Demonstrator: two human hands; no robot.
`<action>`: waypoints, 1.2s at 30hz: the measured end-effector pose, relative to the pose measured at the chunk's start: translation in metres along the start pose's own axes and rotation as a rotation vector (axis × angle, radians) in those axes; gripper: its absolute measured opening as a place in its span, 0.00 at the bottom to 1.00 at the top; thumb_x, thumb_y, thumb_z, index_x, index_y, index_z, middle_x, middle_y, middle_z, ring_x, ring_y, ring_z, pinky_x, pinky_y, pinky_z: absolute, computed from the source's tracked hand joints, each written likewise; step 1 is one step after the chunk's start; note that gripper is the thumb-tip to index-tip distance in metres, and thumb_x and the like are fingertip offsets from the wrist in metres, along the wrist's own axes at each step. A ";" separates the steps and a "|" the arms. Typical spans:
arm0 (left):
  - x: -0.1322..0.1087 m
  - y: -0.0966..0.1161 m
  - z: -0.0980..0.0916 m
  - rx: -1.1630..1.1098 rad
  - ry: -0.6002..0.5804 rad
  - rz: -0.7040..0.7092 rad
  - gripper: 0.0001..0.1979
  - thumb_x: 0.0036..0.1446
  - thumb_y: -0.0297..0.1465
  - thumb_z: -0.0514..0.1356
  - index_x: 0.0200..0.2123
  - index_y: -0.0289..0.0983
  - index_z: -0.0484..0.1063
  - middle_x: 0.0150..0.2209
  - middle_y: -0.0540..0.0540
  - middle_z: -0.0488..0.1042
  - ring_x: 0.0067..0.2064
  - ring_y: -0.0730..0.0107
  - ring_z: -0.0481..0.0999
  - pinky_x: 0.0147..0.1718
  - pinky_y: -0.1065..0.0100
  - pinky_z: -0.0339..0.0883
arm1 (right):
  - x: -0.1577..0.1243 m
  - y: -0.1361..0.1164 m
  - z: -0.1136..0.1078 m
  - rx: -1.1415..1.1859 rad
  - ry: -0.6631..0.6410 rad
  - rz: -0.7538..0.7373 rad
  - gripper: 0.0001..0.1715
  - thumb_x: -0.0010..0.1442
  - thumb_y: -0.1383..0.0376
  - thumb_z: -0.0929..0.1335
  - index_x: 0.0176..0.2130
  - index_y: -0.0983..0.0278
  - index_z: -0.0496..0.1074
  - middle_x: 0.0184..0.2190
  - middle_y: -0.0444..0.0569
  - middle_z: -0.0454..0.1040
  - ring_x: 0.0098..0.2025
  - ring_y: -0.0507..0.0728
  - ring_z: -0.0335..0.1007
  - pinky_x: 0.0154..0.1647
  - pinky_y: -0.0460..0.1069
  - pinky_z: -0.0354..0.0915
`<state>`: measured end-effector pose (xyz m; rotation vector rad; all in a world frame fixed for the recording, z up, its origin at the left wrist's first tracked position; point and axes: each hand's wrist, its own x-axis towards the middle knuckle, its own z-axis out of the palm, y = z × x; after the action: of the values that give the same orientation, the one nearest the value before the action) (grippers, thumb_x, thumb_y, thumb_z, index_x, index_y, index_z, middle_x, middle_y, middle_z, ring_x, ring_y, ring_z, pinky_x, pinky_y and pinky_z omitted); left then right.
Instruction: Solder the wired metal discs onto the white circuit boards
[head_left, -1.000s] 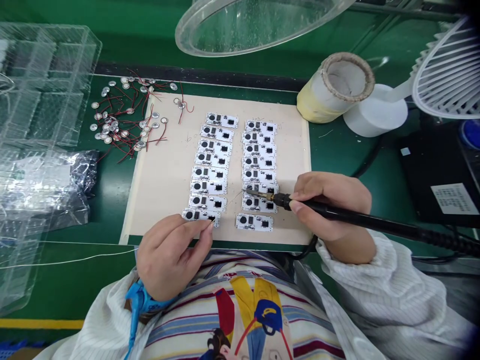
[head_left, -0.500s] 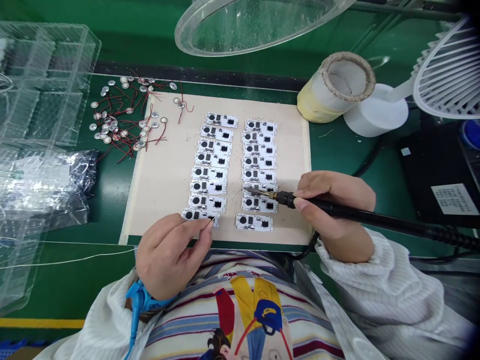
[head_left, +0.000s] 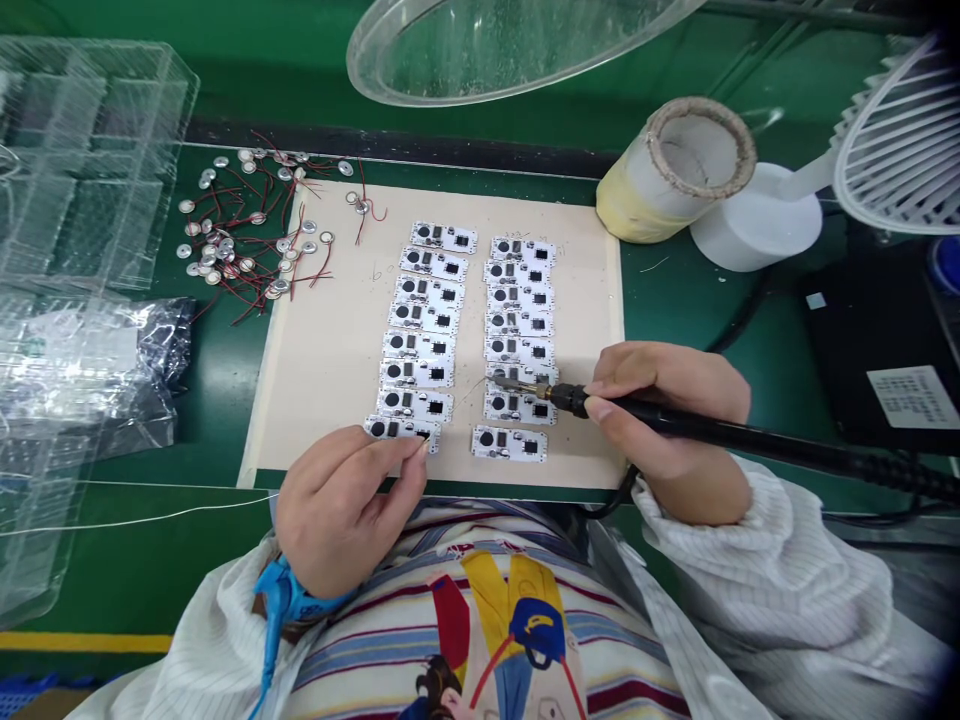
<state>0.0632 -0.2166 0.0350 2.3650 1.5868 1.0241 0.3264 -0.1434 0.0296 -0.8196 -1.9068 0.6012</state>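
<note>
Two columns of small white circuit boards lie on a beige sheet (head_left: 330,340). My right hand (head_left: 667,410) grips a black soldering iron (head_left: 705,428), its tip over the left part of a board (head_left: 519,378) low in the right column. My left hand (head_left: 352,500), with a blue wrist strap (head_left: 289,597), is pinched at the bottom board (head_left: 386,428) of the left column. A thin wire seems to run from its fingertips towards the iron tip; what the pinch holds is too small to make out fully. Below the tip, a separate board (head_left: 510,444) lies flat.
Silver discs with red wires (head_left: 225,245) lie at the back left, near a clear compartment box (head_left: 97,170) and a plastic bag (head_left: 112,370). At the right are a yellow-white cup (head_left: 652,190), a white fan (head_left: 900,150) and a black box (head_left: 885,350). A magnifier lens (head_left: 510,50) hangs above.
The camera view has shifted very slightly. Both hands and the iron hold almost the same positions, and the boards have not visibly moved.
</note>
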 end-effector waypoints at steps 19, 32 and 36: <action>-0.002 0.000 0.003 -0.018 0.015 -0.017 0.04 0.50 0.22 0.66 0.32 0.32 0.75 0.21 0.51 0.70 0.23 0.77 0.68 0.22 0.73 0.60 | 0.012 -0.014 -0.002 -0.113 -0.168 -0.118 0.10 0.48 0.74 0.67 0.30 0.60 0.65 0.19 0.43 0.67 0.19 0.52 0.65 0.17 0.48 0.61; -0.001 0.000 0.003 -0.017 0.043 0.006 0.05 0.50 0.21 0.67 0.32 0.31 0.75 0.20 0.51 0.69 0.22 0.78 0.66 0.21 0.74 0.59 | 0.005 -0.010 0.000 -0.045 0.009 -0.090 0.11 0.47 0.75 0.69 0.30 0.61 0.69 0.21 0.44 0.70 0.20 0.52 0.68 0.18 0.48 0.64; 0.000 -0.001 0.005 0.003 0.039 -0.004 0.04 0.51 0.22 0.66 0.32 0.33 0.75 0.21 0.52 0.69 0.22 0.79 0.65 0.20 0.74 0.58 | 0.002 -0.007 0.000 -0.050 0.018 -0.042 0.10 0.46 0.74 0.70 0.29 0.60 0.69 0.21 0.43 0.71 0.20 0.52 0.67 0.17 0.48 0.63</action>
<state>0.0655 -0.2152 0.0312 2.3568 1.6067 1.0747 0.3232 -0.1466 0.0359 -0.8120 -1.9244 0.5204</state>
